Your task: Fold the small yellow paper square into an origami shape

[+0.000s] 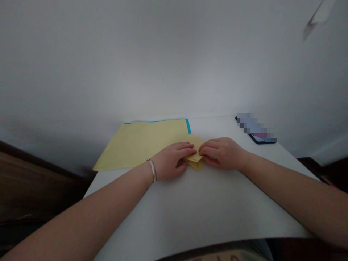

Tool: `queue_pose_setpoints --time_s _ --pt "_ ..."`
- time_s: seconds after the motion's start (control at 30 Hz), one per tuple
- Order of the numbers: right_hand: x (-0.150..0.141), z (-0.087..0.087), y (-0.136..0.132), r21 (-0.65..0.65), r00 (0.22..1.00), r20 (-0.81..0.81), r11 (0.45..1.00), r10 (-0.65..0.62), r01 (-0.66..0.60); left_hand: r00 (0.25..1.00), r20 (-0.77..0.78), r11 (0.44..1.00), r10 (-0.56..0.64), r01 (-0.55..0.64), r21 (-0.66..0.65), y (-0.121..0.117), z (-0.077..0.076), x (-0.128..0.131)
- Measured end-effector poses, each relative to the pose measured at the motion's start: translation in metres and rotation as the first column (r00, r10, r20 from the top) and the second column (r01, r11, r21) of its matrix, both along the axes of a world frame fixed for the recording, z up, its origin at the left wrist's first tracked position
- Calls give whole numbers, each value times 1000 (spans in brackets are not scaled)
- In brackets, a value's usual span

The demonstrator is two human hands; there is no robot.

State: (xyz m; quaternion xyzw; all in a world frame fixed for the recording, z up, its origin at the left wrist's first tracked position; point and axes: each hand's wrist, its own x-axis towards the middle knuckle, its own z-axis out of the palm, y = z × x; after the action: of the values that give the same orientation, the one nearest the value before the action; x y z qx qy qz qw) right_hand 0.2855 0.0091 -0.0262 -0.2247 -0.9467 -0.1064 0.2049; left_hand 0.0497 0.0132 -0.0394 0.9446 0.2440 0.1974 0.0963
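Between my two hands, on the white table, lies a small piece of folded yellow paper with layered flaps and a pointed end facing me. My left hand, with a silver bangle at the wrist, grips its left side, fingers on top and thumb low at the edge. From the other side my right hand pinches the paper's right edge with curled fingers. The fingertips of both hands nearly meet over the folds and cover part of them.
A large flat yellow sheet lies at the back left, overhanging the table's left edge, with a blue sheet showing beneath. A phone rests at the back right. The white table meets a pale wall.
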Motion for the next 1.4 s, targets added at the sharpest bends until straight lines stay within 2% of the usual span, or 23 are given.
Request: queue_pose_setpoints --time_s 0.1,0.33,0.47,0.6,0.7,0.87,1.0,1.1,1.27,1.4 --pt "0 0 -1 -17 999 3 999 -48 48 999 -20 999 27 -26 33 -2 4 2" --pt "1 0 -1 -70 990 16 988 -140 140 991 -72 972 114 -96 214 -2 8 4" --pt "1 2 -2 -90 989 64 986 -133 138 979 -141 969 148 -115 218 -5 11 4" --pt "2 3 3 -186 984 109 970 -139 158 969 -175 970 176 -141 197 -6 11 5" --pt "5 4 10 -324 973 134 920 -187 221 965 -168 967 200 -166 192 -4 10 5" --pt "10 10 17 -580 932 197 730 -303 360 951 -176 959 256 -226 173 -4 10 2" --pt "16 13 19 -699 931 191 624 -310 351 930 -206 952 304 -288 104 -5 12 0" --pt "19 12 20 -723 925 205 588 -319 363 916 -216 941 338 -333 62 -5 14 -1" --pt "24 10 25 -708 918 230 591 -324 386 891 -221 912 397 -410 -15 -4 17 -5" --pt "25 10 27 -709 902 270 565 -336 423 856 -258 879 449 -475 -48 -3 20 -8"
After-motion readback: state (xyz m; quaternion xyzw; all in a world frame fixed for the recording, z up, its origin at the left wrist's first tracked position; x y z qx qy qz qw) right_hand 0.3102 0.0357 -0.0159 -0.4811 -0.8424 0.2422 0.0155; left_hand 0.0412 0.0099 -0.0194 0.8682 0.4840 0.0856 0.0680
